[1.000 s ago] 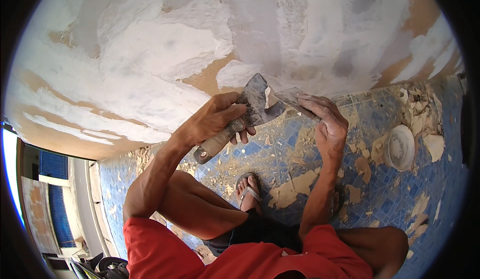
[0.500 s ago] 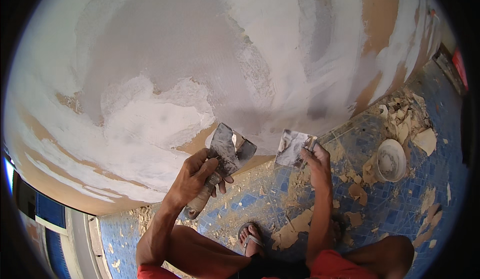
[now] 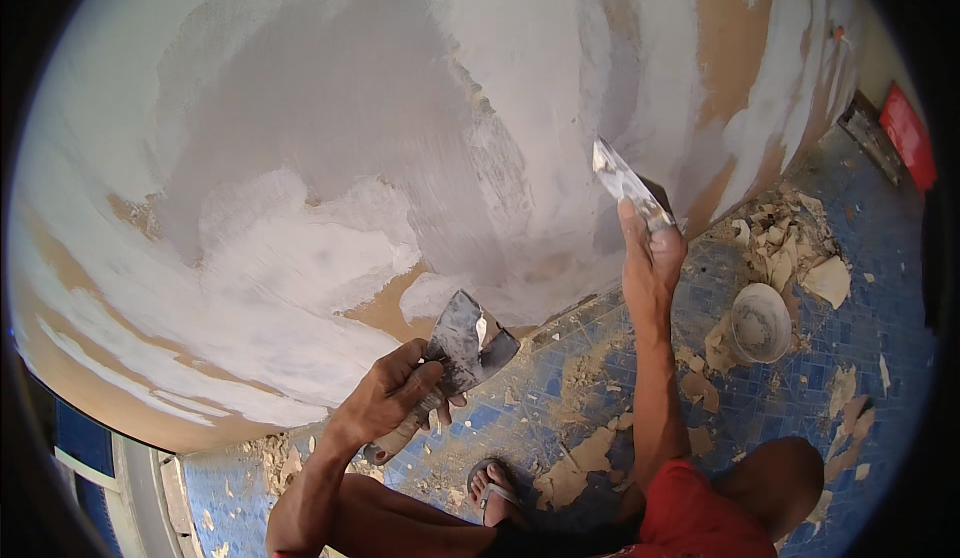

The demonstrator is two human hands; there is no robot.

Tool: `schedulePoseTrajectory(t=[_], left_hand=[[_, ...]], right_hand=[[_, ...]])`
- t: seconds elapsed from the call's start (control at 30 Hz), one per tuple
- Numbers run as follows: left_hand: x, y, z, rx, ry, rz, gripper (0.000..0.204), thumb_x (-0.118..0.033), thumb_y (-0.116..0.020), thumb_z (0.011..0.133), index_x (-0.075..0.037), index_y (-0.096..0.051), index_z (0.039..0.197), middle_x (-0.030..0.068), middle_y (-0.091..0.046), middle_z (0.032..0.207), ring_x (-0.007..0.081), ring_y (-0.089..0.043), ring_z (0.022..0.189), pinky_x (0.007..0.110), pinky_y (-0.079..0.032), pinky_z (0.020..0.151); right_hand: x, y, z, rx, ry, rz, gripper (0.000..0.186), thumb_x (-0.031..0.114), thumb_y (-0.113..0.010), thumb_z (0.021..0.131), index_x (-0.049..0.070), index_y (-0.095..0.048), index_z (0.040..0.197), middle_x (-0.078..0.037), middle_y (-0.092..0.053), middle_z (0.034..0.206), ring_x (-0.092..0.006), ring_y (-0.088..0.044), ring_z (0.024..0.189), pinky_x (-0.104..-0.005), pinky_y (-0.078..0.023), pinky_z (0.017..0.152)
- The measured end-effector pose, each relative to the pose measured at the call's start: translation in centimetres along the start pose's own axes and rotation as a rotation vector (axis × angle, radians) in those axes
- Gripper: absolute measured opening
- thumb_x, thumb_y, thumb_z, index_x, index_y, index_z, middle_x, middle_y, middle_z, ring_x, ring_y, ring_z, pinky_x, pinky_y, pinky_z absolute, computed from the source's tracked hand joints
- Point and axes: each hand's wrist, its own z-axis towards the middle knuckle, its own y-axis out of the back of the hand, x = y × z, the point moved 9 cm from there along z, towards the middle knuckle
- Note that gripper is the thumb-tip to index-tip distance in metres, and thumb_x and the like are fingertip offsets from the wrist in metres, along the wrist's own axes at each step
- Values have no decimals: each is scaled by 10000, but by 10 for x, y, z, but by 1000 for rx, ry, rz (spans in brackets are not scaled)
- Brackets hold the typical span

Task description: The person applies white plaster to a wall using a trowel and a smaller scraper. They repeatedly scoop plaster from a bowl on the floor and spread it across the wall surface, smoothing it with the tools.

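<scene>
My left hand [image 3: 385, 393] is wrapped round the handle of a wide putty knife [image 3: 455, 346]. Its dark, smeared blade points up and carries a small dab of white putty. Higher up on the right, my right hand [image 3: 655, 253] grips a thin square scraper blade [image 3: 622, 180], seen tilted nearly edge-on, with pale putty on its face. That blade is at the wall [image 3: 330, 78]; whether its edge touches is hard to tell. White and grey filler covers much of the wall in uneven patches, with tan areas showing between.
A round whitish tub [image 3: 761, 324] stands on the blue tiled floor [image 3: 610, 358] at the right. Beyond it lies a heap of broken plaster flakes [image 3: 790, 243]. Flakes and dust are strewn along the wall's foot. My sandalled foot [image 3: 494, 490] is below, and a red object [image 3: 907, 136] leans far right.
My right hand has risen toward the wall, and its scraper blade has turned from face-on to nearly edge-on. My left hand with the putty knife has dropped slightly in the picture.
</scene>
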Motion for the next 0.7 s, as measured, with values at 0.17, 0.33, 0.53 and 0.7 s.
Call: schedulePoseTrajectory(t=[0.17, 0.33, 0.53, 0.7], left_hand=[[-2, 0, -7, 28, 8, -1, 240, -143, -464, 1097, 70, -546, 1169, 155, -729, 944, 189, -695, 767, 345, -544, 739], [-3, 2, -10, 37, -11, 17, 221, -138, -475, 1093, 64, -560, 1119, 148, -733, 923, 184, -699, 768, 346, -543, 738], [2, 1, -11, 72, 33, 33, 246, -155, -483, 1090, 74, -546, 1156, 162, -731, 970, 209, -714, 805, 344, -549, 736], [6, 7, -13, 51, 58, 26, 195, -120, -485, 1086, 56, -563, 1117, 129, -742, 942, 175, -703, 779, 337, -544, 751]], right_hand=[[110, -59, 58, 80, 774, -652, 597, -153, -590, 816, 148, -689, 1322, -44, -683, 1217, -249, -625, 1094, -381, -481, 962], [115, -91, 63, 65, 969, -810, 594, -112, -615, 827, 164, -674, 1349, -17, -668, 1222, -226, -601, 1123, -426, -411, 994], [69, -113, 53, 9, 1017, -878, 501, -16, -610, 930, 155, -634, 1400, -29, -590, 1323, -244, -532, 1222, -446, -391, 1019], [13, -104, 30, 182, 958, -925, 500, -13, -603, 954, 137, -605, 1431, -66, -513, 1402, -278, -461, 1304, -476, -363, 1094]])
